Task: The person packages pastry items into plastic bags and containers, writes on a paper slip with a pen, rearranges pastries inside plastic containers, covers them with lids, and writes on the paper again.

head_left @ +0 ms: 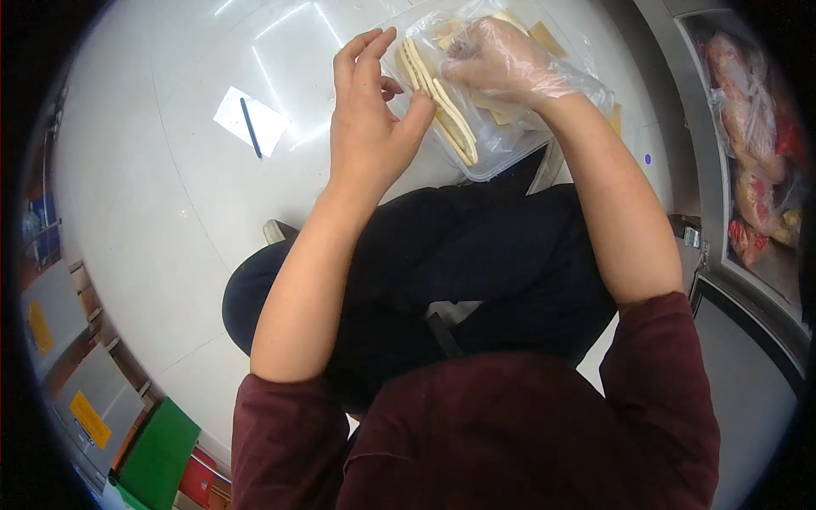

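Observation:
My left hand point(371, 115) is bare and open at the left side of a clear plastic tray point(487, 174). Its fingers are apart and the thumb reaches close to a row of long pale strips point(450, 119), which look like dough or tofu sheet; whether it touches them I cannot tell. My right hand point(501, 61) wears a clear plastic glove and is closed over the middle of the tray. Its fingers curl together, hiding whatever may be in them. Clear plastic film and more pale yellow flat pieces point(544, 38) lie around and under that hand.
On the pale floor to the left lies a white paper with a dark pen point(251, 127). A cabinet point(705, 127) with bagged food point(752, 144) stands open at the right. Folders and a green box point(159, 446) line the lower left. My bent legs point(476, 246) are close below the tray.

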